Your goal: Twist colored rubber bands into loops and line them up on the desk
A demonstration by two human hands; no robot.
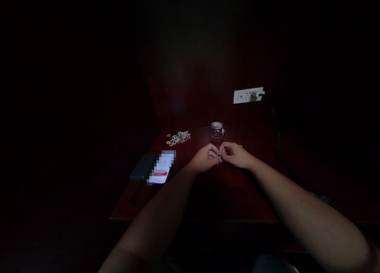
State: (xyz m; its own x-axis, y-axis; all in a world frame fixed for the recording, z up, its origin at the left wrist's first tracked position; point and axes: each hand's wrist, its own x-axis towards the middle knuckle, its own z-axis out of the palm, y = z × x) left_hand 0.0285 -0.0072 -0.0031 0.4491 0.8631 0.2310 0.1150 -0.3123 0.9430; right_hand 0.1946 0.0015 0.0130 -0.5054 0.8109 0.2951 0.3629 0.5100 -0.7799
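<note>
A small green hair tie [218, 154] is stretched between my two hands above the dark red tabletop. My left hand [205, 158] pinches it from the left, fingertips pressed together. From the other side my right hand [235, 154] grips it with thumb and curled fingers. Just behind the hands stands a small clear plastic jar [216, 129] with a pinkish pattern on its top. A loose pile of pastel hair ties [179, 138] lies to the left of the jar. Something small and yellow [240, 146] shows partly behind my right hand, too hidden to make out.
A lit phone [162, 168] lies left of my left forearm, against a dark power bank [143, 167] with a cable. A white wall socket [248, 95] with a plug is at the back right. The table's front edge [190, 220] runs under my forearms.
</note>
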